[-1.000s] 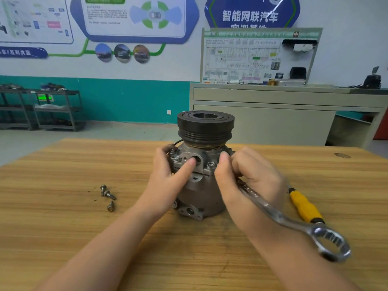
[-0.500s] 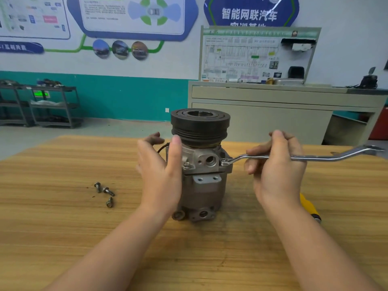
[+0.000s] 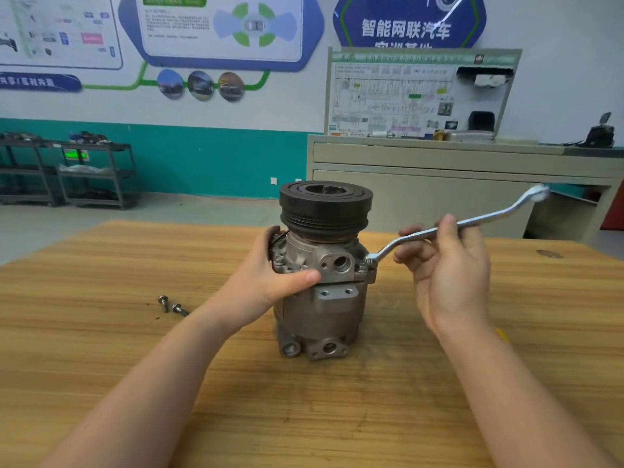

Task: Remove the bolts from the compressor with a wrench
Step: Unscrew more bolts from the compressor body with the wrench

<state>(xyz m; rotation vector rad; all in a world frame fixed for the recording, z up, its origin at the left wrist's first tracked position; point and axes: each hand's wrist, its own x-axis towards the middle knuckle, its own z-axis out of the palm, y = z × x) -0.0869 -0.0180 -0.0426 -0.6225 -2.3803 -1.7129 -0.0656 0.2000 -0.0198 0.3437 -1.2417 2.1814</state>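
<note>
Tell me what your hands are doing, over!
Left hand grips compressor, steadying it. Right hand holds wrench, its end on a right-side bolt. Two bolts out on table. Nothing blocking.

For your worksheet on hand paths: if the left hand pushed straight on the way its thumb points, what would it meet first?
Likely the raised port block on the compressor; the left hand thumb tip already lies beside it, though depth is unclear.

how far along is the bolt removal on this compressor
Done: two loose bolts lie on the table, left of the compressor. In hand: the left hand grips the compressor body while the right hand holds the wrench, its ring end set on a bolt at the right flange. Left: that bolt, plus at least one more visible on the left flange.
</note>
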